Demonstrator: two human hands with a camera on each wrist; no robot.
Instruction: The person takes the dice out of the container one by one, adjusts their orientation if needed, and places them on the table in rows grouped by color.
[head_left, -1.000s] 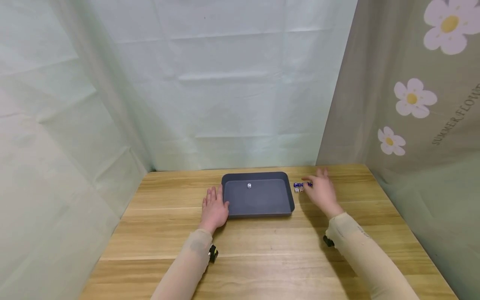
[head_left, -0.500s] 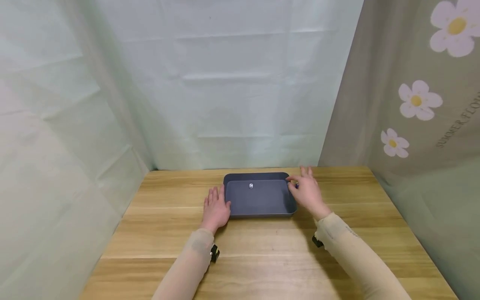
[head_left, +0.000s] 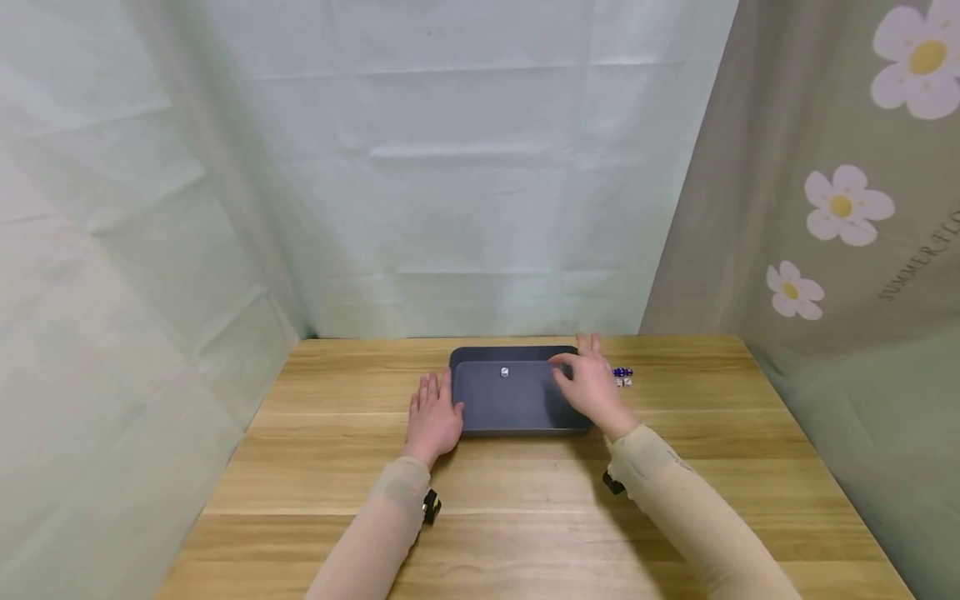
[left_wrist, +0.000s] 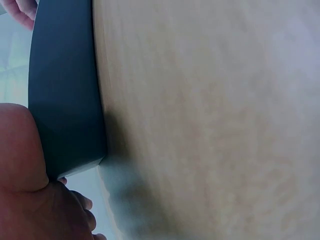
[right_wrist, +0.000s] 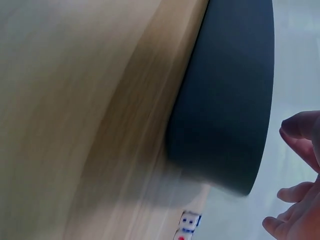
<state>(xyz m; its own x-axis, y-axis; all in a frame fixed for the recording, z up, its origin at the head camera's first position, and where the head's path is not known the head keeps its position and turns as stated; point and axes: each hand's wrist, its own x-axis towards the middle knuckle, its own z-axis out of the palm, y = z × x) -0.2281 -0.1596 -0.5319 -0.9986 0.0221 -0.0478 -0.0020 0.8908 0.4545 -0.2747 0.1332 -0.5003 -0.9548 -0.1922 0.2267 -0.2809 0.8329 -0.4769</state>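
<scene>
A shallow dark grey tray [head_left: 517,408] lies on the table, with one white die [head_left: 505,372] inside near its back. My left hand [head_left: 435,421] rests against the tray's left side, fingers straight. In the left wrist view the thumb [left_wrist: 17,150] lies against the tray's wall. Above the tray's right end hovers my right hand [head_left: 592,392], thumb and forefinger brought together in a pinch as if on a die; the die itself is hidden. Its other fingers stretch out. Right of this hand sit blue dice [head_left: 622,372] in a row, with white dice [head_left: 627,382] in front, partly covered.
The wooden table [head_left: 525,525] runs back to a pale cloth curtain [head_left: 480,208]. A flower-print curtain [head_left: 840,350] hangs along the right. In the right wrist view, white dice [right_wrist: 189,220] stand on the table just beyond the tray's corner.
My right hand has moved left from the dice to above the tray's right end, thumb and forefinger together. The left hand stays at the tray's left side.
</scene>
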